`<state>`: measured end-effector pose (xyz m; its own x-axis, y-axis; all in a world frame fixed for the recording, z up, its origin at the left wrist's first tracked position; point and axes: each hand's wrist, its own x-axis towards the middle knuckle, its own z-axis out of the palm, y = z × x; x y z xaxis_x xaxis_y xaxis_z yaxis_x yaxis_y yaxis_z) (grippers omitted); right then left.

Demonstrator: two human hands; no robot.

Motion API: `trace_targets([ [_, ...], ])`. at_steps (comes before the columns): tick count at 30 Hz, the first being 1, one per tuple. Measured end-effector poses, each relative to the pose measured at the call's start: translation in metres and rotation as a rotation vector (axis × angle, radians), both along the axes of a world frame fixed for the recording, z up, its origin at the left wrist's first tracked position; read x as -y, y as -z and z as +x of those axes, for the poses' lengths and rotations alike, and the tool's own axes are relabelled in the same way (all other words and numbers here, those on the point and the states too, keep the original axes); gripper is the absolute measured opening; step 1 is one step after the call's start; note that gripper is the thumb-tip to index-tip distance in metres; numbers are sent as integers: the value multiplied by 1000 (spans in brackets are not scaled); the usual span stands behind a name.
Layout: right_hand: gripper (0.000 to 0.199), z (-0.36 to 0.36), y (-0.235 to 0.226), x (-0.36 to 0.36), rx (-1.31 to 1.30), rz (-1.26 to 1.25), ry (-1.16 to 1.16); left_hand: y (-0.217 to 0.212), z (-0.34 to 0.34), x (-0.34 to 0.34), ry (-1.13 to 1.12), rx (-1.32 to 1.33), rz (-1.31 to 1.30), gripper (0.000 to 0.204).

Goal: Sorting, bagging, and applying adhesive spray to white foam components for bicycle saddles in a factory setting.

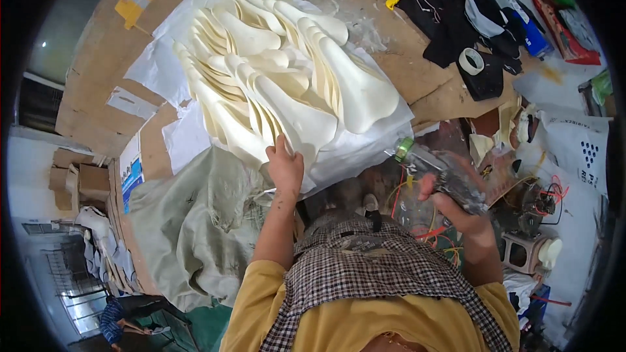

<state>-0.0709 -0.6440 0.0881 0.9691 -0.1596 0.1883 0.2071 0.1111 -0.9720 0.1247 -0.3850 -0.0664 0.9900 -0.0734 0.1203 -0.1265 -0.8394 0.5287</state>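
Note:
Rows of nested cream saddle-shaped shells (pixel 355 94) lie on white sheeting over a cardboard-covered table. My left hand (pixel 285 168) grips the near edge of one cream saddle-shaped shell (pixel 297 120) at the front of the pile, with the index finger laid along it. On the right, clear of the pile, my right hand (pixel 450 205) is wrapped round a dark grey handheld tool (pixel 450 176). The tool has a green ring (pixel 404 149) at its front end, which points toward the shells. Its exact kind cannot be made out.
A grey-green cloth (pixel 195 221) hangs over the table's near left side. Black cloths (pixel 450 19) and a tape roll (pixel 471 61) lie at the far right. Coloured hoses (pixel 433 231) and a small stand (pixel 521 251) are low on the right. Another person (pixel 117 322) is at the lower left.

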Motion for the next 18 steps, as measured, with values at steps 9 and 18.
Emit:
trace_targets([
  [9, 55, -5, 20, 43, -198, -114, -196, -3, 8, 10, -220, 43, 61, 41],
  [18, 36, -2, 15, 72, -92, -165, -254, -19, 7, 36, -236, 93, -134, 19],
])
